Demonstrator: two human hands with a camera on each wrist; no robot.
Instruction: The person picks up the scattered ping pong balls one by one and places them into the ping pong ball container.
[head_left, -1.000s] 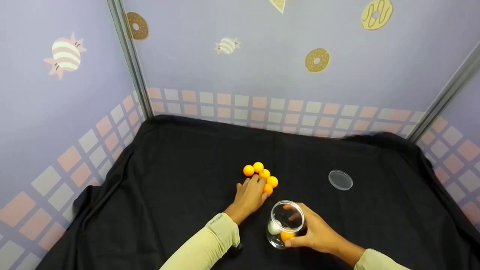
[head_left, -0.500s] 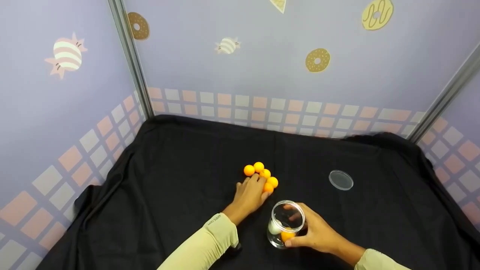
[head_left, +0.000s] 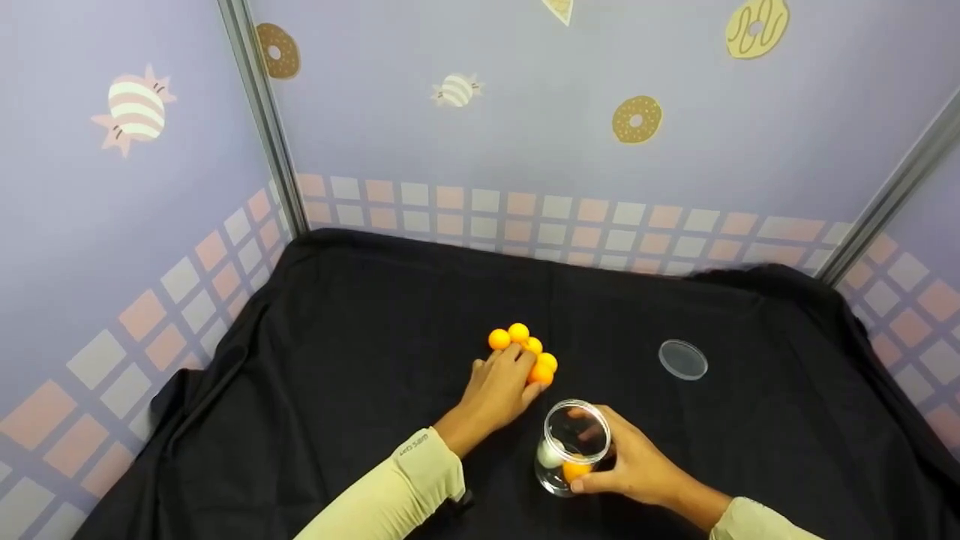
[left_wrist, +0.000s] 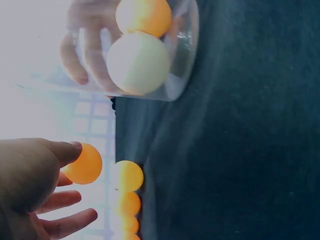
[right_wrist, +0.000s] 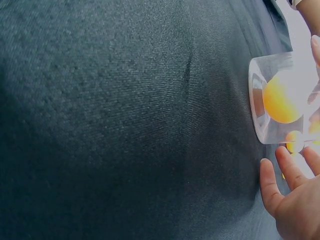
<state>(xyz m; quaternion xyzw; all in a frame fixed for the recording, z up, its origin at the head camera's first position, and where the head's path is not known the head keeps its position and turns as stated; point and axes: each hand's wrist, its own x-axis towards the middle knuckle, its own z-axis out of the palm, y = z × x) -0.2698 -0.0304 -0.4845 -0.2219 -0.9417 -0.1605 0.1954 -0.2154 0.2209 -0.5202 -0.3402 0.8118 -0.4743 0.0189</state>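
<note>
My left hand [head_left: 499, 386] pinches an orange ping-pong ball [left_wrist: 86, 165] between thumb and fingers, just off the black cloth. Right beside it, several more orange balls [head_left: 518, 333] lie in a curved row, partly behind my fingers. My right hand [head_left: 637, 465] holds a clear jar [head_left: 550, 486] from its right side, thumb in front and fingers behind. Uncapped and upright, the jar has a white ball [left_wrist: 138, 64] and an orange ball [right_wrist: 283, 99] at its bottom. The left wrist view shows both through the wall.
A clear round lid [head_left: 683, 360] lies flat on the cloth to the right, beyond the jar. Black cloth [head_left: 390, 300] covers the table, with folds along the left edge. Patterned lilac panels [head_left: 525, 135] stand behind and at both sides.
The left hand has drawn slightly back and up toward the jar, bringing the pinched orange ball out of the row. The right hand and jar stay in place.
</note>
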